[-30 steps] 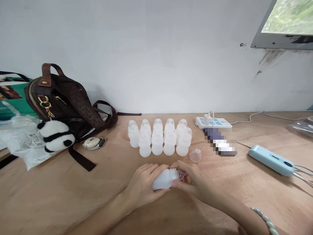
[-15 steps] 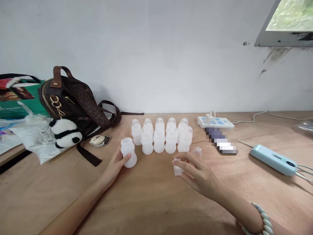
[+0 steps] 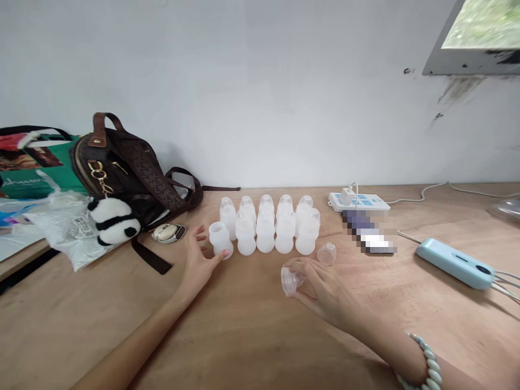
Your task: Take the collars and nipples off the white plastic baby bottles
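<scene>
My left hand (image 3: 199, 259) rests on the wooden table with its fingers curled round the base of an uncapped white plastic bottle (image 3: 220, 239), which stands upright at the left end of two rows of several capped white bottles (image 3: 276, 222). My right hand (image 3: 320, 290) pinches a small clear nipple-and-ring top (image 3: 289, 279), held on its side just above the table. A loose clear dome cap (image 3: 327, 253) lies just behind the right hand.
A brown backpack (image 3: 122, 168) with a panda plush (image 3: 111, 219) sits at the left, a small case (image 3: 167, 233) beside it. A white power strip (image 3: 359, 201), a blurred-out object (image 3: 370, 234) and a light-blue handheld whisk (image 3: 455, 261) lie to the right.
A second ago both hands held the bottle on its side. The top has come off in the right hand, and the left hand has stood the bottle beside the front row.
</scene>
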`<state>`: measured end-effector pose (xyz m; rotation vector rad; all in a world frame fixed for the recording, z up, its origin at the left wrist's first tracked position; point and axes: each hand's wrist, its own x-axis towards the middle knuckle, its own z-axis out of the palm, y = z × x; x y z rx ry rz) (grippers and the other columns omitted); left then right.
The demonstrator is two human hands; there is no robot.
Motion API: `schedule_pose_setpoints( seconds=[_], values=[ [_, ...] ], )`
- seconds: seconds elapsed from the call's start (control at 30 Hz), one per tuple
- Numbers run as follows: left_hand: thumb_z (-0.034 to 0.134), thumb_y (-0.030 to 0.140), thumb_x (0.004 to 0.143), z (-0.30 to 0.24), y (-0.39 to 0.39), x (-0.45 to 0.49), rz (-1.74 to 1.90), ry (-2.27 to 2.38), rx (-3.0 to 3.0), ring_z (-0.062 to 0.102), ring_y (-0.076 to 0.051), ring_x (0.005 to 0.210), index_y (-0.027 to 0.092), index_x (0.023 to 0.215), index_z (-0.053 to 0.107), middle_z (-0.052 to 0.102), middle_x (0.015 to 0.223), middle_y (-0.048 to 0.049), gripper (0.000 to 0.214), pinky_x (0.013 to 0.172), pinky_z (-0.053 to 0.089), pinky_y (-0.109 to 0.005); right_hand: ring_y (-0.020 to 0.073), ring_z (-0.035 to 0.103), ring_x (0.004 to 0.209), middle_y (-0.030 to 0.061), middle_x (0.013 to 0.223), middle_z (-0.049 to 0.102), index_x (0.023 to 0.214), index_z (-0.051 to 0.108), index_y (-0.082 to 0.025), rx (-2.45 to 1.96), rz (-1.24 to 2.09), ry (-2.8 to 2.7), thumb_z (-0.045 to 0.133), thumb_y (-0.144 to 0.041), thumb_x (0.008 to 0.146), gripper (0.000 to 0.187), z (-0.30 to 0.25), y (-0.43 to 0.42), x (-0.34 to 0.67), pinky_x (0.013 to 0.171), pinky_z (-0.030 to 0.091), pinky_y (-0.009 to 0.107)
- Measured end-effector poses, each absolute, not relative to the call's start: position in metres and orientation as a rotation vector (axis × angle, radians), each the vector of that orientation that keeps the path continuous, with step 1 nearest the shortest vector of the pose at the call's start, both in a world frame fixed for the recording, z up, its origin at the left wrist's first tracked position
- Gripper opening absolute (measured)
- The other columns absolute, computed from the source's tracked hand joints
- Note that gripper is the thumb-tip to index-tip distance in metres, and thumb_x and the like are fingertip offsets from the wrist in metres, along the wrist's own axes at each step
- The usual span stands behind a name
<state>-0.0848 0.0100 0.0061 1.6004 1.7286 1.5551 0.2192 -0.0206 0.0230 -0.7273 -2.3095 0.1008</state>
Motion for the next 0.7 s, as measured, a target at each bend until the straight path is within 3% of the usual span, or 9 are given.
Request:
schedule_pose_setpoints(
  seconds=[0.1, 0.2, 0.37, 0.7],
  values=[
    [0.067, 0.041, 0.081, 0.012, -0.015, -0.067, 1.778, 1.665, 1.672, 0.052, -0.027, 0.108, 0.024, 0.116, 0.049, 0.052, 0.122, -0.008, 0.042, 0.09, 0.044, -0.041, 0.0219, 0.069, 0.075, 0.0098, 0.094, 0.072, 0.102, 0.052, -0.021, -0.806, 0.179, -2.221, 0.06, -0.036, 0.095, 0.018, 0.018, -0.02, 0.219, 0.064, 0.056, 0.034],
    [0.06, 0.035, 0.089, 0.018, -0.041, -0.03, 1.55, 1.39, 1.733, 0.054, -0.02, 0.084, 0.022, 0.093, 0.061, 0.059, 0.088, -0.002, 0.013, 0.077, 0.043, -0.033, 0.0213, 0.068, 0.074, 0.0086, 0.09, 0.072, 0.1, 0.053, -0.021, -0.817, 0.201, -2.14, 0.064, -0.039, 0.092, 0.022, 0.016, -0.019, 0.219, 0.064, 0.056, 0.034],
    [0.062, 0.041, 0.088, 0.023, -0.049, 0.027, 1.063, 0.902, 1.029, 0.055, -0.017, 0.075, 0.018, 0.087, 0.069, 0.064, 0.081, -0.0036, 0.024, 0.068, 0.04, -0.027, 0.0236, 0.07, 0.092, 0.0103, 0.102, 0.073, 0.113, 0.056, -0.022, -0.677, 0.209, -2.085, 0.066, -0.03, 0.092, 0.025, 0.015, -0.021, 0.218, 0.077, 0.059, 0.035],
    [0.079, 0.031, 0.074, 0.017, -0.042, 0.038, 0.982, 0.695, 0.625, 0.056, -0.013, 0.077, 0.018, 0.084, 0.073, 0.065, 0.084, -0.0023, 0.017, 0.07, 0.044, -0.022, 0.0219, 0.07, 0.095, 0.0114, 0.108, 0.069, 0.12, 0.057, -0.022, -0.6, 0.189, -2.134, 0.056, -0.021, 0.097, 0.023, 0.023, -0.025, 0.215, 0.077, 0.061, 0.032]
  ],
)
